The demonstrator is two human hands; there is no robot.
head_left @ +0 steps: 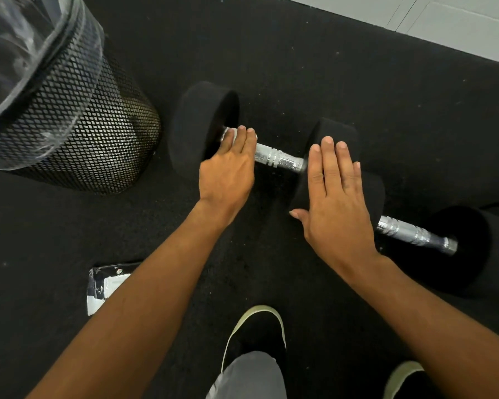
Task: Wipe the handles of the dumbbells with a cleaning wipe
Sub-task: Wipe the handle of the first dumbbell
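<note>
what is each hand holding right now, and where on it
Nothing is gripped. The left hand lays straight fingers across the silver knurled dumbbell handle near its left end; the right hand rests flat on the black round weight.

left dumbbell (277, 158): black heads, chrome handle, lying flat | right dumbbell (412, 234): same, just beside

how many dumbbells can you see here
2. One dumbbell lies mid-floor beside the mesh bin, left hand on its handle; the other dumbbell lies to its right, one head partly behind the right hand. More may sit off-frame.
</note>
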